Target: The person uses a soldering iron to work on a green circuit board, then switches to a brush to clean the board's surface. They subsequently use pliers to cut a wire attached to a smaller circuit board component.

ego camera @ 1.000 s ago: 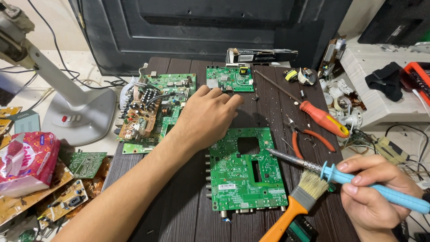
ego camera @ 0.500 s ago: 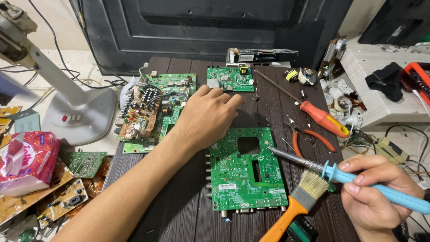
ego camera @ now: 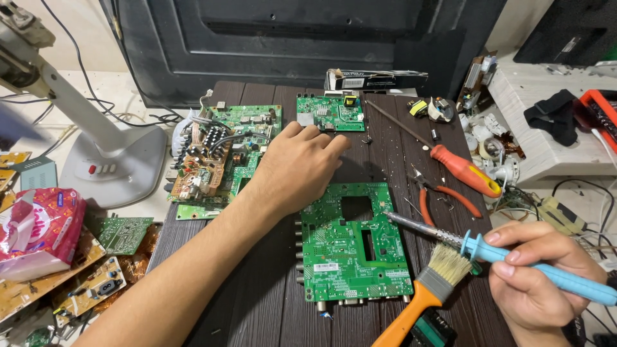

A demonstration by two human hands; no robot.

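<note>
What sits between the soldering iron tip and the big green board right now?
Nothing visible. The right hand holds the blue soldering iron with its tip over the large green circuit board's right edge. The orange-handled brush lies below the shaft, not across it.

The soldering iron's (ego camera: 501,254) blue handle is running off the right edge, cord not in view. The right hand (ego camera: 546,283) is getting cut at the wrist by the bottom edge. The left hand (ego camera: 299,167) is covering part of the worktop (ego camera: 385,154) & a corner of the small green board (ego camera: 331,114). The brush's (ego camera: 427,289) orange handle end is cut off at the bottom. Board markings too small to tell.
</note>
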